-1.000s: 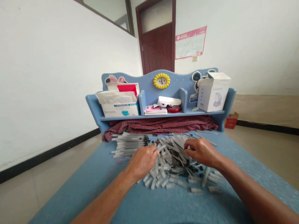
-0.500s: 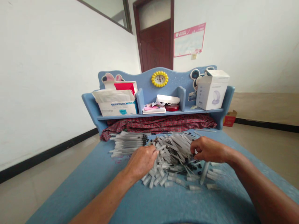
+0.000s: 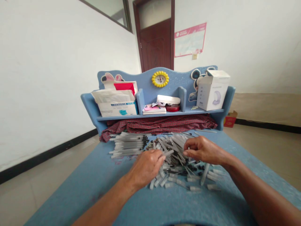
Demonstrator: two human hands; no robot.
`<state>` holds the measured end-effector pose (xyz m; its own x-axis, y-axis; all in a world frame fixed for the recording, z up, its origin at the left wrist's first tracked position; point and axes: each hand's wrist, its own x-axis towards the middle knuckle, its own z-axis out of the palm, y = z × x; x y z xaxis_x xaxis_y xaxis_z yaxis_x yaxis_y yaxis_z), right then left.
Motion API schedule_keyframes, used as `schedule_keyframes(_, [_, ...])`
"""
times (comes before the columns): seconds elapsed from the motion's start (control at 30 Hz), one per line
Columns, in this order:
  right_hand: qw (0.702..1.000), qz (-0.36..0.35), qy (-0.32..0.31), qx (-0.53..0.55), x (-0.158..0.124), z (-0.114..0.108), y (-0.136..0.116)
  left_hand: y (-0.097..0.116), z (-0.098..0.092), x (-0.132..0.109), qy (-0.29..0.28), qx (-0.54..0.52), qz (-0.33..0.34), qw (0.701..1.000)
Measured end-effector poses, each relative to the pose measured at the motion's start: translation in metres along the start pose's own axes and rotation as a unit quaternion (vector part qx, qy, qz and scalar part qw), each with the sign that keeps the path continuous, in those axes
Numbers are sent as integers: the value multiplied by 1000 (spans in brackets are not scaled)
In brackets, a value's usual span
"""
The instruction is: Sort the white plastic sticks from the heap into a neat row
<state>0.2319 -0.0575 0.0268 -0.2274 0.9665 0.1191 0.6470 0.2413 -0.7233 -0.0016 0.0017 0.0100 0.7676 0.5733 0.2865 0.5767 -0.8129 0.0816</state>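
Observation:
My left hand [image 3: 148,166] is closed on a translucent pen barrel [image 3: 168,153], which sticks out past the fingertips to the right. My right hand [image 3: 204,150] is over the right side of the heap, thumb and fingers bent together; whatever is between them is too small or hidden to make out. Between and beneath both hands lies a loose heap of pen barrels [image 3: 177,141]. Clear pen caps [image 3: 169,185] are scattered in front of it, with small black plugs [image 3: 200,168] at its right. A neat stack of pens [image 3: 127,146] with black ends lies left of the heap.
Behind the heap, a red checked cloth [image 3: 160,124] is bunched under the blue shelf [image 3: 138,117]. On the shelf stand a mask box [image 3: 117,108], a red round tin [image 3: 172,108] and a white box [image 3: 213,91]. The blue tabletop [image 3: 164,210] extends toward me.
My right hand has moved left, closer to my left hand. My left hand has shifted slightly right and nearer to me, and a pen barrel now shows out of its fingers.

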Motion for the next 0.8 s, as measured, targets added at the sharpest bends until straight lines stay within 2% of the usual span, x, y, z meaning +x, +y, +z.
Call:
schedule_keyframes(0.17, [998, -52, -17, 17, 1, 17, -7, 14, 2, -5, 1, -37, 51, 998])
schedule_keyframes(0.3, [996, -48, -52, 63, 0, 22, -10, 19, -2, -7, -14, -53, 66, 996])
schedule_keyframes(0.4, [995, -22, -28, 93, 1, 15, -6, 13, -9, -5, -13, -69, 52, 996])
schedule_keyframes(0.57, [991, 3, 34, 131, 4, -3, 9, -5, -20, -1, 22, -92, 24, 995])
schedule_keyframes(0.67, [994, -9, 33, 102, 4, -8, 12, -10, -22, -1, 23, -78, 38, 996])
schedule_keyframes(0.8, [996, -60, 45, -49, 2, -6, 3, -5, -20, -1, -1, -15, 70, 997])
